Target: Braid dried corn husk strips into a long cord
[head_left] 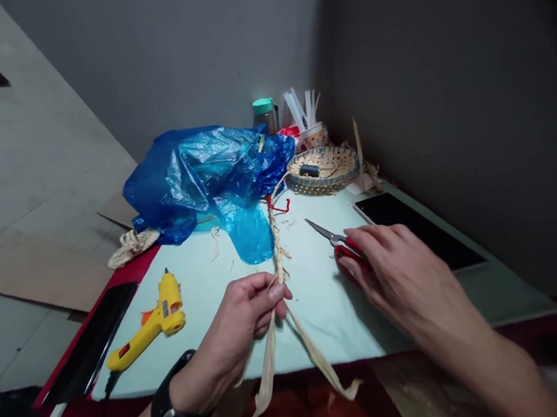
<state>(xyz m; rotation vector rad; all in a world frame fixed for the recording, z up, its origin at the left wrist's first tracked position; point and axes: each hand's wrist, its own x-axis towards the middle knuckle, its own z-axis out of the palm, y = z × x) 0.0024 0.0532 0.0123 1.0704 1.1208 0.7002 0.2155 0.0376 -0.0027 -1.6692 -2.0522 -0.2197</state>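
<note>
Far left on the counter there's a yellow glue gun, untouched. Next, a crumpled blue plastic bag, can't tell what's inside. Left hand has a braid pinched at its lower end, mid-counter, with at least 2 loose strands hanging toward the front edge and a red tie farther up. Looks like the plaiting is partway and this is a trimming pause, imo; a snip would call for that pinch staying firm and the blades coming in close. Behind: a teal-lidded jar (contents unclear), a paper cup of whitish sticks, and a woven basket with a dark spool in it. Right hand grips red-handled scissors, blades together, well apart from the braid.
</note>
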